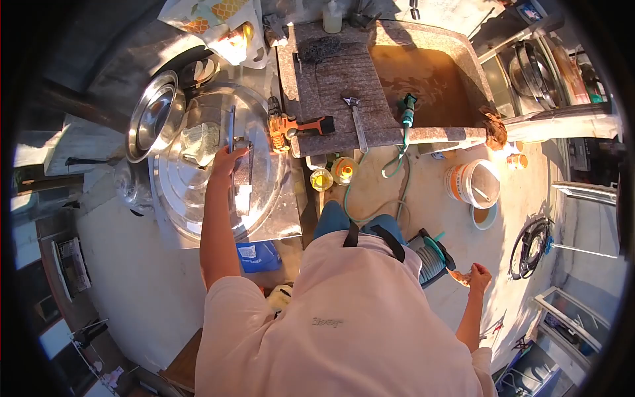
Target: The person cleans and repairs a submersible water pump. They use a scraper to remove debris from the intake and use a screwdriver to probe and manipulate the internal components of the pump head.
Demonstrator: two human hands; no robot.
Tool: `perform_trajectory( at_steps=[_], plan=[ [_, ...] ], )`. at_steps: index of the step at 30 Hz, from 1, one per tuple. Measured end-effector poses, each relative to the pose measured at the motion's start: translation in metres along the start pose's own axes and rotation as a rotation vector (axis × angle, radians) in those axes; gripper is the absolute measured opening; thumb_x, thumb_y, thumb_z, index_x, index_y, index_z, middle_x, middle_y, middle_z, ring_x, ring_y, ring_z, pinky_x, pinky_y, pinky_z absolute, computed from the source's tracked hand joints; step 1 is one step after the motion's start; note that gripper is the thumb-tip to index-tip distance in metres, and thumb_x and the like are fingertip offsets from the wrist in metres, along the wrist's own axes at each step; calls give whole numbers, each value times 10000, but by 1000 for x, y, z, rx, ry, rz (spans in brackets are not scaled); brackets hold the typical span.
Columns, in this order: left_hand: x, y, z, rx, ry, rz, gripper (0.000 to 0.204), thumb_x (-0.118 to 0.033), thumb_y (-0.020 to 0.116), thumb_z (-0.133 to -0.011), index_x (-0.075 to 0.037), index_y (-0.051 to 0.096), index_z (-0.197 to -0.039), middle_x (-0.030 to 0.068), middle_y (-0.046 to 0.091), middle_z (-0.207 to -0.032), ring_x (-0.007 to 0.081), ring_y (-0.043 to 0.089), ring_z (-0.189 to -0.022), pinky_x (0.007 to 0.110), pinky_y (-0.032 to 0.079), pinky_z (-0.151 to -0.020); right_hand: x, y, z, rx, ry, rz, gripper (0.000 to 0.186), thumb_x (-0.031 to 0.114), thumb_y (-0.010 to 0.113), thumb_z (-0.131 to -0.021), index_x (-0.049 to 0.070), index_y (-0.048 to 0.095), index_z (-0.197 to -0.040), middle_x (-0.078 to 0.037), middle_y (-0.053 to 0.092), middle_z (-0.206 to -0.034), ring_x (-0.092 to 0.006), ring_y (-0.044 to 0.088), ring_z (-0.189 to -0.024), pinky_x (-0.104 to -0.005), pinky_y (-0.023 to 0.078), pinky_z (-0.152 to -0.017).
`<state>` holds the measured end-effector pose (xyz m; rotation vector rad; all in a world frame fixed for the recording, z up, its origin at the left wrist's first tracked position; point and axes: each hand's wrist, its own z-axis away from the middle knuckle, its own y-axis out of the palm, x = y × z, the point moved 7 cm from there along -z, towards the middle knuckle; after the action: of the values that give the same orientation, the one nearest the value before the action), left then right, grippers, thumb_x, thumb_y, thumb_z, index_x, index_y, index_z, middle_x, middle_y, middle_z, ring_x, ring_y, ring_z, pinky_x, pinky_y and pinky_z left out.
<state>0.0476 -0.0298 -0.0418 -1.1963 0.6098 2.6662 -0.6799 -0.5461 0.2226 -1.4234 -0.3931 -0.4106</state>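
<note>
My left hand (230, 162) reaches over a large round metal lid (178, 178) at the left, its fingers closed around a long narrow metal piece (231, 126) whose kind I cannot make out. A whitish lump (200, 142) lies on the lid beside that hand. Low at my right side, my right hand (477, 276) is closed, with an orange-brown flat piece (458, 276) at its fingertips. An orange cordless drill (284, 127) lies by the counter edge, right of my left hand. Farther right, an adjustable wrench (356, 122) rests on the stone counter (331, 79).
Brown water fills the stone sink (417, 79); a green hose nozzle (408, 109) hangs over its front edge. On the floor stand a hose reel (430, 259), a white bucket (473, 182) and two small yellow containers (321, 179). A metal basin (155, 116) leans at the left.
</note>
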Motion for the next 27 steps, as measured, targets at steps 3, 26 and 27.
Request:
perform_trajectory(
  at_steps=[3, 26, 27],
  plan=[
    [-82, -32, -17, 39, 83, -298, 167, -106, 751, -815, -66, 672, -957, 13, 679, -816, 113, 620, -680, 262, 466, -620, -22, 125, 99, 46, 174, -262, 169, 93, 685, -867, -22, 697, -990, -66, 666, -722, -135, 625, -573, -259, 508, -534],
    [93, 365, 111, 825, -24, -1365, 235, -107, 732, -817, -11, 645, -1013, 14, 652, -922, 122, 596, -809, 277, 460, -749, -320, 127, 526, -467, 1073, -507, 152, 137, 733, -814, 33, 751, -924, -20, 713, -776, -75, 621, -685, -245, 500, -638],
    [111, 393, 136, 927, 9, -1369, 250, -87, 716, -820, -6, 645, -1045, 13, 647, -938, 134, 593, -836, 283, 457, -777, -322, 131, 558, -505, 1113, -489, 149, 136, 734, -811, 36, 751, -920, -19, 710, -770, -83, 621, -680, -244, 501, -641]
  ],
)
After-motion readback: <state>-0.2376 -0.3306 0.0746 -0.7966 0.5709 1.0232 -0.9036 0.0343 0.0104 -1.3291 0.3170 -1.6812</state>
